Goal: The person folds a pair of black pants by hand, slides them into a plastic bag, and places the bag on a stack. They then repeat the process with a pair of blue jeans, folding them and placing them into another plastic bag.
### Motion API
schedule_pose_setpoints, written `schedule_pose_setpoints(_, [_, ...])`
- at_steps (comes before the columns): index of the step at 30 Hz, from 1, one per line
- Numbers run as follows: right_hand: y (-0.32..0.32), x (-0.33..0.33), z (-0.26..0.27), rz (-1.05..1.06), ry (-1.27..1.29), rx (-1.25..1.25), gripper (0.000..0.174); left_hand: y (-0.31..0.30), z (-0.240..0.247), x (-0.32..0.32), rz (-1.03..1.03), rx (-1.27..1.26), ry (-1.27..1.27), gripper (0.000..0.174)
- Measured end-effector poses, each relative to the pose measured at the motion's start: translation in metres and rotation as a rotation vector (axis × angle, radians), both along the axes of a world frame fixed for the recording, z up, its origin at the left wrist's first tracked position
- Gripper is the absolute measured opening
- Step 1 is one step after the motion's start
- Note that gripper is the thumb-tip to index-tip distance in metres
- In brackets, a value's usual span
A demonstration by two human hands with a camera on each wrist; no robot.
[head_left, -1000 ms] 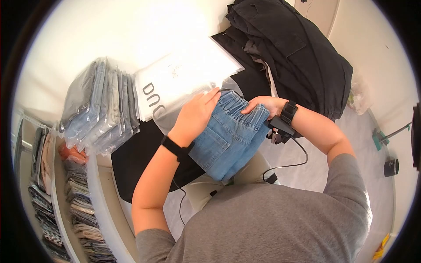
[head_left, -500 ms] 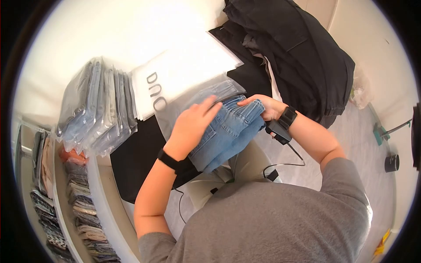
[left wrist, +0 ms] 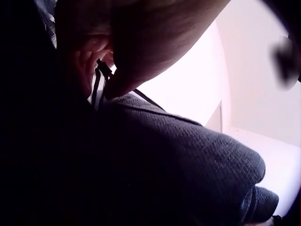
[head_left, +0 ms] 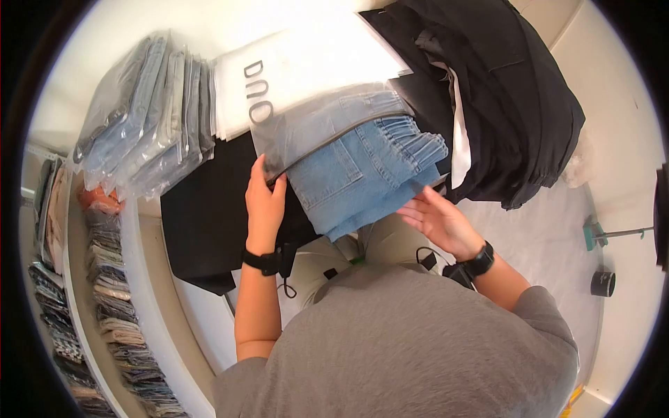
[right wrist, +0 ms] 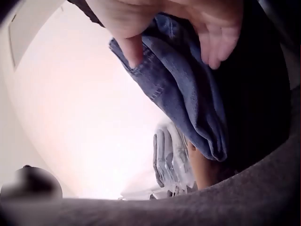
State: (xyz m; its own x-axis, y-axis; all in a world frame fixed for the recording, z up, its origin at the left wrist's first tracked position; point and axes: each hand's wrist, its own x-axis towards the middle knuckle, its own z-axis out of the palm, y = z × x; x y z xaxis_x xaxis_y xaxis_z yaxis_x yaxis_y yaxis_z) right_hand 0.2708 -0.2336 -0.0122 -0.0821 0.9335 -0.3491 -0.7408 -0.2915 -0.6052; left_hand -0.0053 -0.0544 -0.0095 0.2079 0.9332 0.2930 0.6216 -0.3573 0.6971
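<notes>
Folded blue jeans (head_left: 348, 177) with a gathered elastic waist lie in front of the person, their far part under the mouth of a frosted plastic zip bag (head_left: 303, 122). My left hand (head_left: 265, 209) pinches the left corner of the bag's dark-edged opening between thumb and fingers. In the left wrist view, a dark slider (left wrist: 104, 68) sits between those fingertips, above the folded denim (left wrist: 188, 155). At the near right edge of the jeans, my right hand (head_left: 446, 226) has its fingers extended. The right wrist view has its thumb and fingers spread over the folded jeans (right wrist: 181, 89).
White printed bags (head_left: 306, 52) are stacked behind the jeans. Bagged folded garments (head_left: 150, 118) stand at the left, above shelves of folded clothes (head_left: 118, 299). A large heap of black clothing (head_left: 505, 97) fills the right side of the black-covered table (head_left: 202, 223).
The bag's opening has come over the far part of the jeans. My left hand moved left to its corner; my right hand left the waistband and moved down to the near edge.
</notes>
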Motion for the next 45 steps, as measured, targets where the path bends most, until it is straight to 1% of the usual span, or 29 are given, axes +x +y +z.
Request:
schedule_pose_setpoints(4, [0.027, -0.026, 0.006, 0.096, 0.141, -0.073, 0.037, -0.006, 0.0, 0.007, -0.029, 0.012, -0.038, 0.049])
schedule_pose_setpoints(5, [0.032, -0.032, 0.011, 0.104, 0.134, -0.069, 0.037, -0.008, -0.001, 0.008, -0.022, 0.017, -0.043, 0.049])
schedule_pose_setpoints(7, [0.04, -0.047, 0.025, 0.026, 0.126, -0.136, 0.038, -0.007, -0.006, 0.007, -0.06, 0.049, -0.059, 0.05])
schedule_pose_setpoints(9, [0.053, -0.056, 0.03, 0.014, 0.114, -0.153, 0.04, -0.009, -0.007, 0.007, -0.061, 0.036, -0.086, 0.052])
schedule_pose_setpoints(11, [0.071, -0.059, 0.03, -0.002, 0.184, -0.124, 0.038, -0.013, -0.004, 0.01, -0.097, -0.058, -0.145, 0.053])
schedule_pose_setpoints(12, [0.081, -0.059, 0.031, -0.001, 0.223, -0.133, 0.035, -0.011, -0.01, 0.011, -0.105, 0.022, -0.147, 0.056])
schedule_pose_setpoints(15, [0.106, -0.055, 0.011, 0.012, 0.23, -0.092, 0.031, -0.013, -0.002, 0.01, -0.061, 0.009, -0.156, 0.056])
schedule_pose_setpoints(17, [0.113, -0.049, 0.002, 0.038, 0.207, -0.093, 0.029, -0.011, -0.009, 0.006, -0.051, 0.063, -0.146, 0.056])
schedule_pose_setpoints(19, [0.118, -0.037, 0.0, 0.196, 0.089, -0.151, 0.027, -0.013, -0.008, 0.004, -0.047, 0.111, -0.14, 0.056])
schedule_pose_setpoints(20, [0.117, -0.033, -0.002, 0.198, 0.068, -0.116, 0.035, -0.014, -0.007, 0.002, -0.028, 0.004, -0.14, 0.056])
schedule_pose_setpoints(21, [0.113, -0.031, 0.006, 0.19, 0.066, -0.113, 0.035, -0.017, -0.002, 0.0, -0.01, -0.105, -0.135, 0.055])
schedule_pose_setpoints(22, [0.107, -0.03, 0.021, 0.128, 0.063, -0.12, 0.042, -0.024, 0.011, 0.002, 0.02, -0.179, -0.126, 0.056])
schedule_pose_setpoints(23, [0.103, -0.03, 0.033, 0.067, 0.059, -0.125, 0.049, -0.028, 0.017, 0.001, 0.015, -0.175, -0.128, 0.056])
schedule_pose_setpoints(24, [0.099, -0.03, 0.037, 0.037, -0.013, -0.111, 0.076, -0.032, 0.021, 0.0, 0.02, 0.061, 0.079, 0.059])
schedule_pose_setpoints(25, [0.1, -0.028, 0.041, 0.031, -0.015, -0.108, 0.076, -0.036, 0.031, 0.002, 0.027, 0.296, 0.285, 0.062])
schedule_pose_setpoints(26, [0.1, -0.026, 0.043, 0.023, -0.067, -0.123, 0.085, -0.039, 0.045, 0.006, -0.054, 0.282, 0.206, 0.06])
schedule_pose_setpoints(27, [0.1, -0.024, 0.046, 0.019, -0.119, -0.141, 0.093, -0.041, 0.06, 0.013, -0.057, 0.278, 0.204, 0.06])
schedule_pose_setpoints(29, [0.103, -0.027, 0.054, 0.026, -0.162, -0.149, 0.097, -0.035, 0.084, 0.03, -0.265, 0.437, 0.348, 0.052])
schedule_pose_setpoints(30, [0.106, -0.029, 0.058, 0.034, -0.204, -0.154, 0.1, -0.03, 0.086, 0.041, -0.266, 0.44, 0.348, 0.052])
schedule_pose_setpoints(31, [0.107, -0.03, 0.061, 0.032, -0.205, -0.151, 0.1, -0.023, 0.087, 0.054, -0.372, 0.48, 0.353, 0.047])
schedule_pose_setpoints(32, [0.109, -0.032, 0.064, 0.025, -0.221, -0.172, 0.092, -0.016, 0.088, 0.065, -0.479, 0.52, 0.358, 0.043])
schedule_pose_setpoints(33, [0.11, -0.034, 0.065, 0.017, -0.236, -0.194, 0.085, -0.008, 0.088, 0.074, -0.483, 0.523, 0.36, 0.043])
schedule_pose_setpoints(34, [0.112, -0.035, 0.064, 0.012, -0.233, -0.194, 0.085, 0.0, 0.086, 0.084, -0.462, 0.546, 0.488, 0.042])
schedule_pose_setpoints(35, [0.116, -0.036, 0.062, -0.028, -0.241, -0.202, 0.078, 0.009, 0.083, 0.093, -0.436, 0.572, 0.614, 0.041])
schedule_pose_setpoints(36, [0.119, -0.037, 0.06, -0.068, -0.249, -0.209, 0.072, 0.02, 0.078, 0.101, -0.425, 0.603, 0.671, 0.041])
schedule_pose_setpoints(37, [0.122, -0.039, 0.056, -0.071, -0.249, -0.204, 0.072, 0.028, 0.076, 0.108, -0.426, 0.609, 0.671, 0.041])
schedule_pose_setpoints(39, [0.129, -0.043, 0.046, -0.202, -0.241, -0.188, 0.053, 0.04, 0.075, 0.116, -0.48, 0.666, 0.738, 0.042])
schedule_pose_setpoints(40, [0.133, -0.044, 0.043, -0.205, -0.298, -0.233, 0.042, 0.041, 0.074, 0.118, -0.513, 0.713, 0.75, 0.043])
schedule_pose_setpoints(45, [0.14, -0.06, 0.041, -0.235, -0.392, -0.121, 0.035, 0.042, 0.071, 0.128, -0.544, 0.645, 0.693, 0.045])
